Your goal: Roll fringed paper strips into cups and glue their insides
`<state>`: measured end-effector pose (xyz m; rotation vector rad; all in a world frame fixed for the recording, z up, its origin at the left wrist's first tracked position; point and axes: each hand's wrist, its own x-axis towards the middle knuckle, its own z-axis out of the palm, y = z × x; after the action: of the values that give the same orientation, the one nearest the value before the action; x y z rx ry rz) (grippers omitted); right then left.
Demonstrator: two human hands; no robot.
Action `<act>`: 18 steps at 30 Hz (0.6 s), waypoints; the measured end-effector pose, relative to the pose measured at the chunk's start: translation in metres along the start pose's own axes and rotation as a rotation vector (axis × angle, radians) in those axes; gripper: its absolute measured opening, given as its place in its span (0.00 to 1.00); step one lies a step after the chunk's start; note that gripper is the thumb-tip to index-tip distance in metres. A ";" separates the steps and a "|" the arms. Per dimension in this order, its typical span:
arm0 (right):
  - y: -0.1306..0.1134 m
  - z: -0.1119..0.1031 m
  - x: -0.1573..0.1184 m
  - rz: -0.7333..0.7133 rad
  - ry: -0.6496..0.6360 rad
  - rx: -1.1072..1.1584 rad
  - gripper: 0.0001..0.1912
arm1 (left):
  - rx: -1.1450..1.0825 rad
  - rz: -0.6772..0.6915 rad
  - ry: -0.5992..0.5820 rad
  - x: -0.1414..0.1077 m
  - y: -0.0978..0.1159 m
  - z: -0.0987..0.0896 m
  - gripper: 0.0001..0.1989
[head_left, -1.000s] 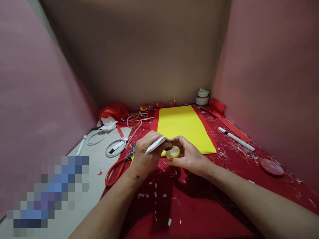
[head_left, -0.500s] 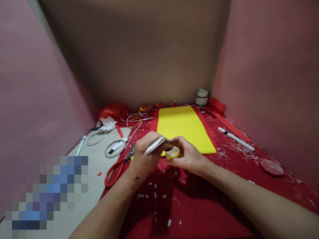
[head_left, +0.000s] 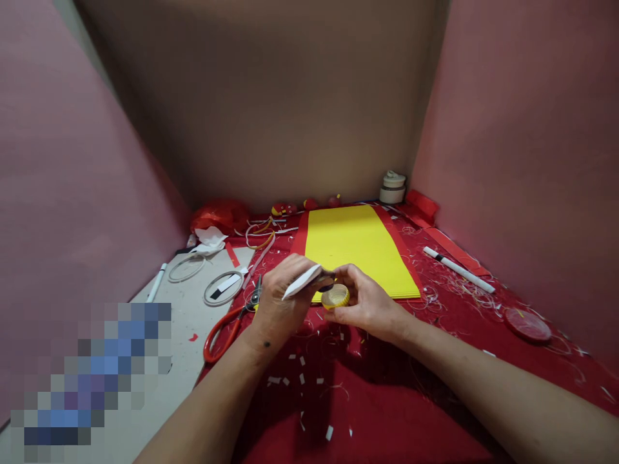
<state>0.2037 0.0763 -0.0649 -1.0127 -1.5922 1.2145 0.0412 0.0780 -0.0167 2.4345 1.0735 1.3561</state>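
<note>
Left hand (head_left: pixel 285 290): fingers closed around a white-ended tool (head_left: pixel 302 282), its dark tip near the cup's rim, presumably for close control. Right hand (head_left: pixel 367 303): fingers grasp the yellow ridged cup (head_left: pixel 341 301) by its side, apparently leaving its mouth accessible; cup located between both hands, above the desk (head_left: pixel 387 419)

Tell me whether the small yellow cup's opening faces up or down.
Up: the small yellow cup shows its pale inside above its ridged yellow wall, and the right hand holds its side.
</note>
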 end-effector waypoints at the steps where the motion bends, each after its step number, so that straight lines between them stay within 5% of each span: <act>1: -0.001 0.000 0.000 0.004 0.000 0.000 0.25 | -0.008 -0.004 0.006 0.000 0.000 0.000 0.05; 18: 0.002 0.001 0.001 0.013 -0.025 0.064 0.27 | -0.020 -0.041 0.013 0.000 0.002 -0.001 0.05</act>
<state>0.2025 0.0778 -0.0672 -0.9719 -1.5578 1.2836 0.0415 0.0769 -0.0151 2.3795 1.1008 1.3661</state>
